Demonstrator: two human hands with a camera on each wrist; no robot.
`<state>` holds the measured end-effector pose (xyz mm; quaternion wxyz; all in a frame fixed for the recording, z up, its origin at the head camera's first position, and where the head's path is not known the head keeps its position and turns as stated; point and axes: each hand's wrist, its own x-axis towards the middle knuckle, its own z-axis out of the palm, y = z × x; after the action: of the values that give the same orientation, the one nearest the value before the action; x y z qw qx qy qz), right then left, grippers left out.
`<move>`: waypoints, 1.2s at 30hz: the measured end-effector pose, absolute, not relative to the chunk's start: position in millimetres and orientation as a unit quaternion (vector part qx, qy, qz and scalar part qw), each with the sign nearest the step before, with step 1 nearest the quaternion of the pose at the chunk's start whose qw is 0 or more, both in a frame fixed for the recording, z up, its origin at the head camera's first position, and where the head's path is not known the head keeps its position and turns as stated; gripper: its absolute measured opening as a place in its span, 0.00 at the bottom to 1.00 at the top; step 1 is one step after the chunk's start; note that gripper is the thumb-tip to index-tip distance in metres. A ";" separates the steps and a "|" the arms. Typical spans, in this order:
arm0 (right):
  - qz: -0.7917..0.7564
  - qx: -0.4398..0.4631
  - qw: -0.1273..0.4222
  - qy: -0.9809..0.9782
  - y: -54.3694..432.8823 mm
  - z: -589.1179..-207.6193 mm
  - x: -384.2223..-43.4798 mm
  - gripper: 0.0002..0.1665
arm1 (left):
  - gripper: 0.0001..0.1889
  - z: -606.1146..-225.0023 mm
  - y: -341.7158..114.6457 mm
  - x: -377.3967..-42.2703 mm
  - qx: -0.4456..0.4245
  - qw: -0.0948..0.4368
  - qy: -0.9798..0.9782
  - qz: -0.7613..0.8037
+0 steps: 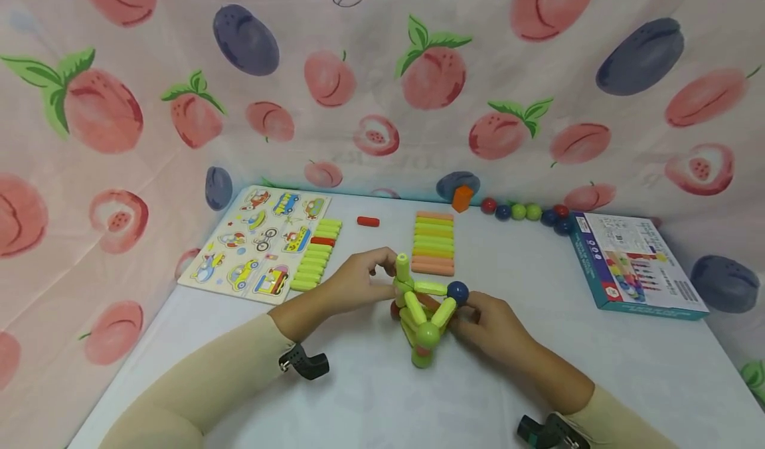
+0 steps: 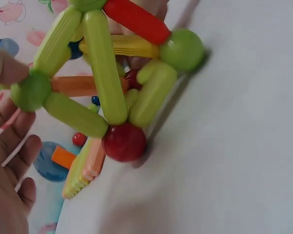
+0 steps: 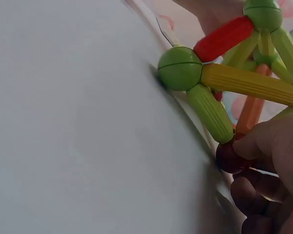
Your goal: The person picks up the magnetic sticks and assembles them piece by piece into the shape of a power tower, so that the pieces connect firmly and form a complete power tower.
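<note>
A frame built of magnetic sticks and balls (image 1: 427,336) stands on the table between my hands, with green, yellow, red and orange sticks. My left hand (image 1: 358,281) pinches a green ball (image 2: 31,90) at one upper corner, thumb on one side and finger on the other. From that corner a light green stick (image 1: 402,266) points up. My right hand (image 1: 495,326) holds a dark red ball (image 3: 232,156) at the base between thumb and fingers. A blue ball (image 1: 457,293) sits at the upper right corner, just above the right fingertips.
Behind the frame lies a row of orange, yellow and green sticks (image 1: 433,243). One red stick (image 1: 368,222) lies alone. More sticks (image 1: 317,255) rest beside a picture board (image 1: 230,240). Loose balls (image 1: 518,212), an orange block (image 1: 462,198) and a box (image 1: 642,263) lie toward the back right.
</note>
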<state>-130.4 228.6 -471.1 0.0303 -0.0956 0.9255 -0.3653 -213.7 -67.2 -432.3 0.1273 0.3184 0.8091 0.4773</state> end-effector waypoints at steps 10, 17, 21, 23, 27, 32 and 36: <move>-0.383 -0.109 0.072 0.915 216.7 -467.0 -151.9 0.13 | 0.16 -438.6 -85.1 -221.7 0.420 0.213 0.728 0.498; -0.381 -0.052 0.086 0.919 222.8 -470.1 -133.8 0.21 | 0.14 -444.8 -85.0 -281.4 0.273 0.168 0.827 0.461; -0.377 -0.022 0.109 0.920 225.2 -468.3 -120.1 0.20 | 0.18 -448.1 -79.7 -315.9 0.229 0.038 0.936 0.266; -0.365 -0.029 0.124 0.922 226.1 -465.2 -113.1 0.20 | 0.21 -450.6 -77.2 -330.5 0.230 0.010 0.958 0.171; -0.322 -0.071 0.152 0.932 226.9 -459.1 -96.9 0.31 | 0.18 -460.3 -69.6 -349.7 0.235 0.005 0.972 0.025; -0.299 -0.045 0.143 0.942 217.3 -463.1 -82.2 0.42 | 0.12 -444.7 -46.0 -343.5 0.235 0.044 0.956 0.168; -0.305 -0.039 0.103 0.946 209.7 -471.1 -81.9 0.32 | 0.15 -410.5 -20.7 -312.1 0.303 0.146 0.835 0.435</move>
<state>-81.9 209.7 -471.1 0.1032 -0.0390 0.9458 -0.3053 -312.1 -20.7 -410.5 0.1458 0.3031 0.8351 0.4353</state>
